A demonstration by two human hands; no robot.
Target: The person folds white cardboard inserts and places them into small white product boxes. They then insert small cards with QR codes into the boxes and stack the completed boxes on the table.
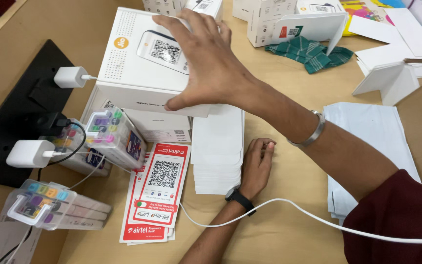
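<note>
**Right hand on white box, left hand flat on table**

Head view — right hand (211, 63) reaches across, fingers spread and clamped over the top of a white box (137, 63), which sits on other white boxes (159, 127) at the table's (289, 195) far left. Left hand (257, 166) rests beside a stack of white cards (218, 151), fingers together, holding nothing. Red-and-white leaflets (157, 195) lie nearby — a white cable (289, 210) crosses the wrist.

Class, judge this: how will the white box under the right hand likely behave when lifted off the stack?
The white box looks stiff: straight cardboard edges. Probably light, since the right hand spans it alone from above. Its smooth top may slip in that spread grip.
</note>
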